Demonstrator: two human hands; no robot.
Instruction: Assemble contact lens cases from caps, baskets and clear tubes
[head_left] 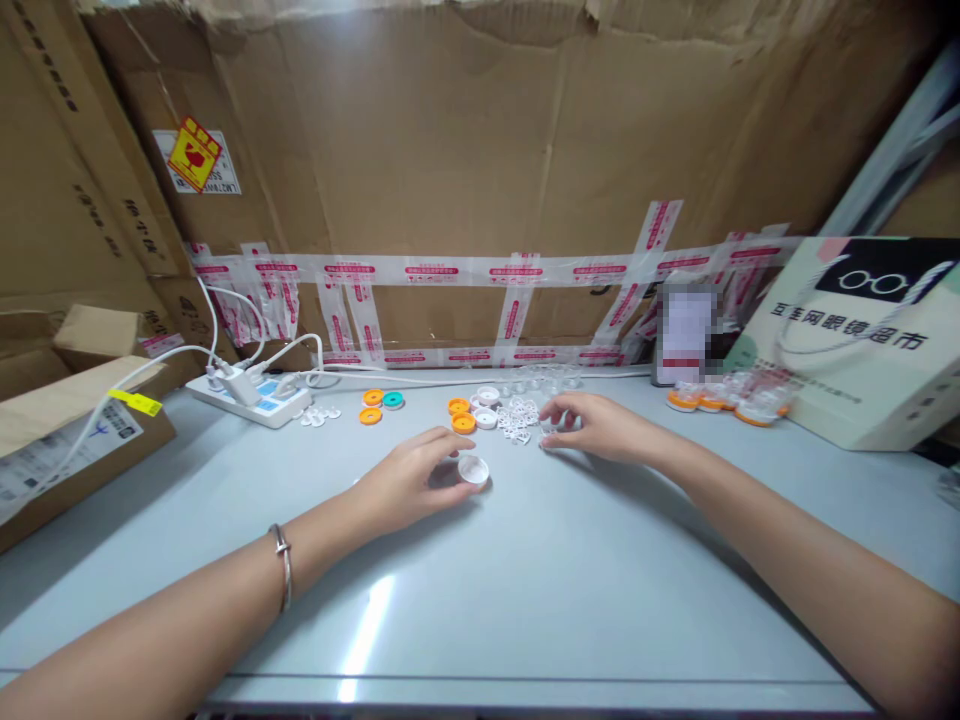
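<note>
My left hand (409,478) has its thumb and fingers around a small white round cap (473,470), held a little above the grey table or resting on it; I cannot tell which. My right hand (592,425) is closed in a pinch at the right edge of a pile of small white plastic pieces (517,412). Something small and pale shows between its fingertips, too small to name. Orange round caps (463,423) and white round caps (487,418) lie just left of the pile. Behind it stand several clear round pieces (551,378).
A white power strip (255,398) with cables sits at back left, near white discs (321,414) and orange and teal caps (392,400). A phone (684,335), capped clear pieces (754,405) and a paper bag (847,370) stand right. A large cardboard box (465,160) closes the back.
</note>
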